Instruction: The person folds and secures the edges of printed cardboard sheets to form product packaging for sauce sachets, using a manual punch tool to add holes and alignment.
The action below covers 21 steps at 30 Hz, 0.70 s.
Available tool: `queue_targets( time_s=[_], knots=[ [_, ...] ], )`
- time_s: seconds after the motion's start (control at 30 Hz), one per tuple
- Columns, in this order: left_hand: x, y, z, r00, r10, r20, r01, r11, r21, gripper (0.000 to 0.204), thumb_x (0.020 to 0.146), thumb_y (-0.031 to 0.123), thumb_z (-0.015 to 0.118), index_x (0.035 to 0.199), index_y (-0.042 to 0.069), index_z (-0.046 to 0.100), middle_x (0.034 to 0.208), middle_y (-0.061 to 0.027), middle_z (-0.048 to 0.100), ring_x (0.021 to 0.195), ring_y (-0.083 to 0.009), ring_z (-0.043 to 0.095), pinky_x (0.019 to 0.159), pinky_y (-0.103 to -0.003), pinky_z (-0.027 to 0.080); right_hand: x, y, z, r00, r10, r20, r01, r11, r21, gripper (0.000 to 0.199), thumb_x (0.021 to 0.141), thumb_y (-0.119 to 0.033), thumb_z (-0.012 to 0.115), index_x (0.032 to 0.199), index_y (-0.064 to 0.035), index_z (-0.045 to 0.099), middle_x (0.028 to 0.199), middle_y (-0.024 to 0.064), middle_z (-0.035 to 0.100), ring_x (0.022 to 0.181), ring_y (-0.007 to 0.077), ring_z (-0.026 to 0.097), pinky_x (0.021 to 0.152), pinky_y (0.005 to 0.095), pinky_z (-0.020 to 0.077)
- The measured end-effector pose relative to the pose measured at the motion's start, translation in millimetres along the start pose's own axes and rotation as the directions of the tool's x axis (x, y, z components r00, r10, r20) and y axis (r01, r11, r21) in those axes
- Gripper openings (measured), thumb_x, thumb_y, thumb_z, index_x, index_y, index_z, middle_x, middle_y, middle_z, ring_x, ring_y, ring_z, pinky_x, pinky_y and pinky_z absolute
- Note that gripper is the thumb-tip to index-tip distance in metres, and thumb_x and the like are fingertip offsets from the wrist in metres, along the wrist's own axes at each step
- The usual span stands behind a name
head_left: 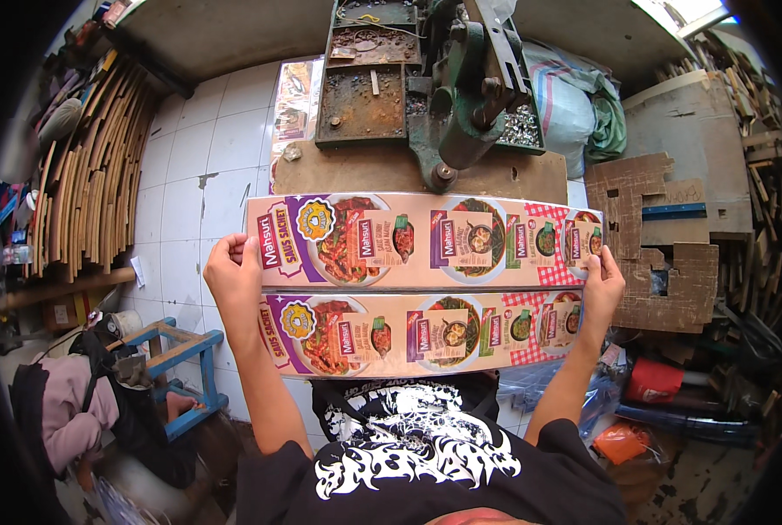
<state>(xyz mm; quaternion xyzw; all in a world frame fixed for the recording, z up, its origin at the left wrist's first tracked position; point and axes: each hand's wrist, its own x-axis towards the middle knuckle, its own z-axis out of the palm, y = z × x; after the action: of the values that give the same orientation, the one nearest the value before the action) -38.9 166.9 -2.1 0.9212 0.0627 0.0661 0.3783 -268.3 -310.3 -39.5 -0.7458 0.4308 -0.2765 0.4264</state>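
A long printed strip (417, 241) with pictures of food bowls and sauce packets is stretched out level between my two hands. My left hand (236, 269) pinches its left end with the thumb on top. Its right end is in my right hand (606, 278), thumb over the printed face. A second strip (391, 337) with the same print lies directly on the near side, close to my shirt. What bears it up is hidden. Just beyond the held strip stands a green metal press (465, 114), its rounded lower end above a brown board (356, 175).
Dirty metal trays (364, 105) flank the press, and one (520, 122) holds small shiny metal pieces. Cut brown boards (653, 245) and a white sack (557, 96) stand right. Stacked boards (93, 157), a blue stool frame (194, 376) and a seated person (84, 394) are left.
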Motion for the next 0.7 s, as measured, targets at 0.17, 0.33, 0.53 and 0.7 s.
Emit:
queue_targets(
  time_s=[0.17,0.33,0.53,0.7],
  knots=[
    [14,-9,-4,0.992,-0.113,0.057,0.112,0.993,0.020,0.029,0.088,0.023,0.070,0.091,-0.006,0.069,0.076,-0.0133,0.070,0.066,-0.0184,0.065,0.065,-0.032,0.052,-3,-6,8,0.995,-0.077,-0.057,0.061,0.967,-0.248,0.038,0.092,-0.010,0.065,0.126,0.0056,0.062,0.105,0.0195,0.072,0.094,0.0185,0.070,0.084,0.0312,0.0547],
    [23,-10,-3,0.964,-0.204,0.171,0.215,0.975,-0.048,0.032,0.088,0.028,0.068,0.087,-0.004,0.069,0.076,-0.0133,0.070,0.068,-0.0178,0.064,0.064,-0.033,0.050,4,7,-2,0.999,-0.043,-0.032,0.038,0.990,-0.133,0.040,0.094,-0.010,0.066,0.128,0.0097,0.059,0.111,0.0184,0.070,0.093,0.0173,0.069,0.079,0.0299,0.0557],
    [18,-9,-11,0.974,-0.144,0.172,0.205,0.884,-0.420,0.024,0.092,0.019,0.065,0.100,-0.005,0.064,0.082,-0.0106,0.071,0.071,-0.0115,0.064,0.064,-0.026,0.051,4,-1,2,1.000,-0.004,0.013,0.005,0.993,-0.115,0.043,0.094,-0.009,0.066,0.130,0.0112,0.056,0.111,0.0183,0.070,0.093,0.0161,0.068,0.080,0.0287,0.0551],
    [14,7,-26,0.965,-0.114,0.236,0.227,0.810,-0.540,0.024,0.094,0.008,0.062,0.112,-0.008,0.058,0.090,-0.0119,0.072,0.078,-0.0101,0.067,0.067,-0.022,0.054,11,18,-3,1.000,0.017,-0.001,-0.017,0.998,0.056,0.043,0.095,-0.008,0.064,0.132,0.0115,0.054,0.115,0.0173,0.068,0.096,0.0157,0.067,0.082,0.0274,0.0542]
  ],
)
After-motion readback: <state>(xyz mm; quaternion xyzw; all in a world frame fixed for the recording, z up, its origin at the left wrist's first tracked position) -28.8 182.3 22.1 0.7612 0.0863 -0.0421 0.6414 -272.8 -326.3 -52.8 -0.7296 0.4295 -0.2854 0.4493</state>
